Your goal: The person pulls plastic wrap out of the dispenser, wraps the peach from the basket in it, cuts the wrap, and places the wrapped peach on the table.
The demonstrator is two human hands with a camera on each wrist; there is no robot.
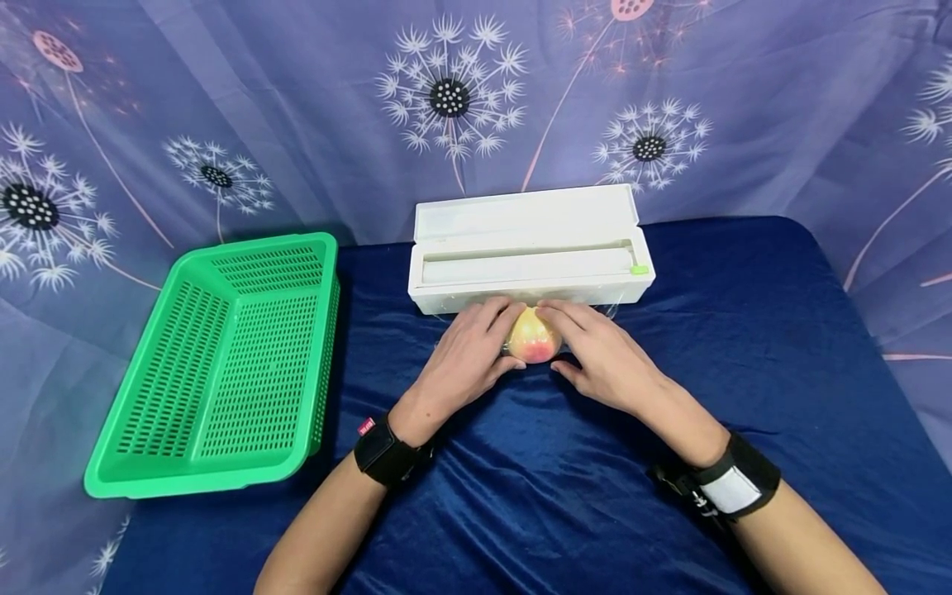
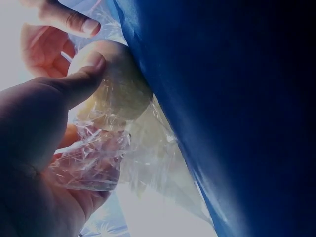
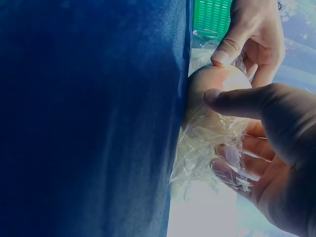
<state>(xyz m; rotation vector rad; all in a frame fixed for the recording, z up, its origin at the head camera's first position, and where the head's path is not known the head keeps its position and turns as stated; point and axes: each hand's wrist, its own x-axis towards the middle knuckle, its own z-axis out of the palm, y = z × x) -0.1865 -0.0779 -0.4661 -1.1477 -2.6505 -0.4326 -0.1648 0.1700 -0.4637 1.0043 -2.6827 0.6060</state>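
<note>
A round yellow fruit with a red blush [image 1: 535, 337] sits on the blue cloth, partly wrapped in clear cling film [image 2: 94, 158]. My left hand [image 1: 468, 347] holds it from the left, its thumb against the near side in the left wrist view. From the right, my right hand [image 1: 606, 355] grips the fruit too, with the thumb pressed on its skin. Crinkled film bunches between the fruit and the curled fingers of both hands, clearest in the wrist views. Just behind the hands stands a long white cling film box [image 1: 531, 293], its lid raised.
A green slotted plastic basket [image 1: 320, 397] stands at the left. On the box's right end is a small green slider [image 1: 639, 269]. Dark blue cloth [image 1: 781, 355] covers the table, and a purple dandelion-print curtain [image 1: 312, 91] hangs close behind.
</note>
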